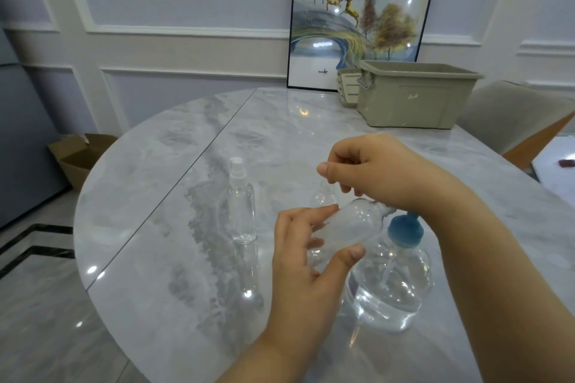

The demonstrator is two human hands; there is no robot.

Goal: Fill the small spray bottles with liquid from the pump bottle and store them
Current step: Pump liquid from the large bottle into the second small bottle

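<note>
At a marble table [186, 258], a person's left hand [306, 253] grips a tilted, uncapped spray bottle [348, 228] between thumb and curled fingers, its neck beside the blue-capped pump bottle [393, 277]. The right hand [379, 171] hovers above, fingers curled; what they pinch cannot be told. A capped bottle [241, 205] stands left; a bin [413, 93] sits behind.
</note>
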